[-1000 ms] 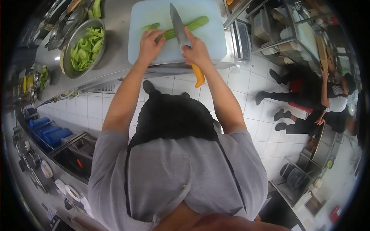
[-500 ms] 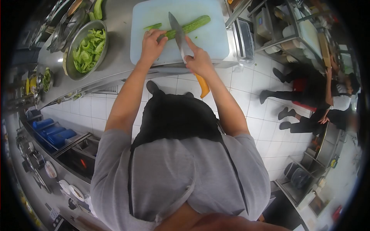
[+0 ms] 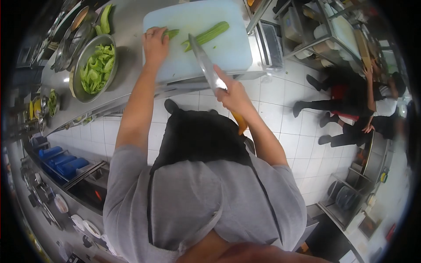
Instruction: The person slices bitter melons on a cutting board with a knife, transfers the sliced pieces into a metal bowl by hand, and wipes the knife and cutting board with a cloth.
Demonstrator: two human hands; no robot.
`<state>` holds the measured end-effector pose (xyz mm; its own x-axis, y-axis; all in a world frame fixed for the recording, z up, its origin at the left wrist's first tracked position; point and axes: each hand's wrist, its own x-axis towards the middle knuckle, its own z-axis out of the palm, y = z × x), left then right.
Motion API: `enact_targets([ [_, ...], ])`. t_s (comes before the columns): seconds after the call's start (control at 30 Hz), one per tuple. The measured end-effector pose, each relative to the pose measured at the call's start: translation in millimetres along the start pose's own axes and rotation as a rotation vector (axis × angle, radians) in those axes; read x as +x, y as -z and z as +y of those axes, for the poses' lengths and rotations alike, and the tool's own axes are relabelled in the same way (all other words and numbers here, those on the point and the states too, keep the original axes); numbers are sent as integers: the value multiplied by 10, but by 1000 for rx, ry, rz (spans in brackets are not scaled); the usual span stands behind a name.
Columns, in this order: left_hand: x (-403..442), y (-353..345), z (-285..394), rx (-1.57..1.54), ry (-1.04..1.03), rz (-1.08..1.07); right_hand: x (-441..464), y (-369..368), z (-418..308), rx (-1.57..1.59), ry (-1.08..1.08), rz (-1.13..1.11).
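Observation:
On the white cutting board (image 3: 237,52) lies a long, ridged green gourd piece (image 3: 212,33). My right hand (image 3: 235,97) grips a chef's knife (image 3: 205,63) by its orange-yellow handle. Its blade points up and left over the board, with the tip near the gourd's left end. At the board's left side, my left hand (image 3: 155,46) has its fingers closed over a smaller gourd piece (image 3: 171,33), partly hidden by the hand. Left of the board, a metal bowl (image 3: 112,76) holds sliced green pieces (image 3: 97,68).
More green pieces (image 3: 105,19) and metal bowls (image 3: 72,41) stand on the steel counter (image 3: 127,44). A metal rack (image 3: 315,41) is to the right. Other people (image 3: 351,105) are farther right, over the white tiled floor (image 3: 287,131).
My left hand has moved left, from the long gourd to the smaller piece. My right hand has drawn the knife off the gourd, down and slightly right.

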<state>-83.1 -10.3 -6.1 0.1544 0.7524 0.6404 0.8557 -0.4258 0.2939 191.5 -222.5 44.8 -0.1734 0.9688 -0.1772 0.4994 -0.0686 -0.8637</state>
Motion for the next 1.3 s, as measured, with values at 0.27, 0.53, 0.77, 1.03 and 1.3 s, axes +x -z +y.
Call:
enact_targets([
  [0.27,-307,8,642,-298,41,-150,735,87,5,14,1,158],
  [0.53,-336,-14,610,-378,86,-128,841,186,-127,42,-87,61],
  [0.77,-295,-16,599,-372,89,-148,709,190,-168,29,-130,10],
  [1.03,-295,-33,572,-350,85,-165,349,86,-81,104,-154,-70],
  [1.3,-92,-2,359,-79,6,-12,-118,112,-10,144,-147,-74],
])
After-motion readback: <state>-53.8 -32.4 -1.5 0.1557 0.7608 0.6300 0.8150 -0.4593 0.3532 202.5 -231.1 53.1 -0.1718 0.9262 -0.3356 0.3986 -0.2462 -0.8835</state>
